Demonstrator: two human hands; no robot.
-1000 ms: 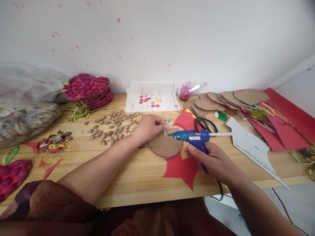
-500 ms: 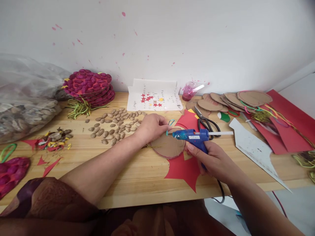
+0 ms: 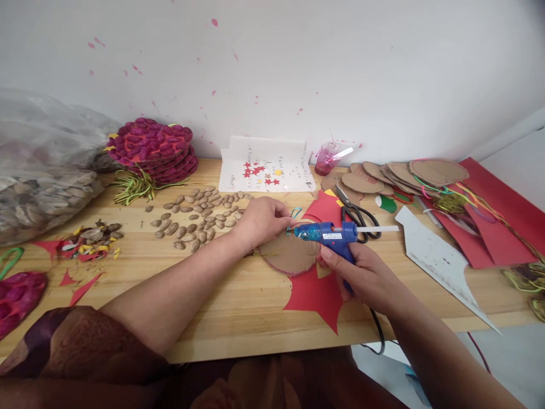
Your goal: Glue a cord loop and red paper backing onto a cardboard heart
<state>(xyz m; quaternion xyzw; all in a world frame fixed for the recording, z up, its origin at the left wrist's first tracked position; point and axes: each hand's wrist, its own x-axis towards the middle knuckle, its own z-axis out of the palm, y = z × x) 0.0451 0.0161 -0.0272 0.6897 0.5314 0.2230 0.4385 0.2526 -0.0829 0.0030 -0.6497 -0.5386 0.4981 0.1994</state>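
Observation:
My right hand (image 3: 361, 270) is wrapped around the handle of a blue glue gun (image 3: 334, 236), with a white glue stick (image 3: 377, 229) poking out of its back. The gun's nozzle points left, at the upper edge of a round cardboard disc (image 3: 287, 255). At that edge, the fingertips of my left hand (image 3: 268, 218) are pinched on a small blue cord loop (image 3: 296, 212); the exact grip is partly hidden. Thin greenish strands lie across the disc. Under the disc's lower right edge rests a red paper piece with pointed corners (image 3: 315, 301).
Loose brown shells (image 3: 204, 213) spread left of the disc. Black-handled scissors (image 3: 364, 221) lie behind the gun. Cardboard discs (image 3: 438, 170) and red sheets (image 3: 498, 238) are at right. Magenta-covered discs (image 3: 149, 147) are stacked at back left, beside a plastic bag (image 3: 42, 193).
The glue gun in my right hand has shifted very slightly left, its nozzle still by the disc's upper edge. My left hand keeps its pinch there. The view has shifted a little.

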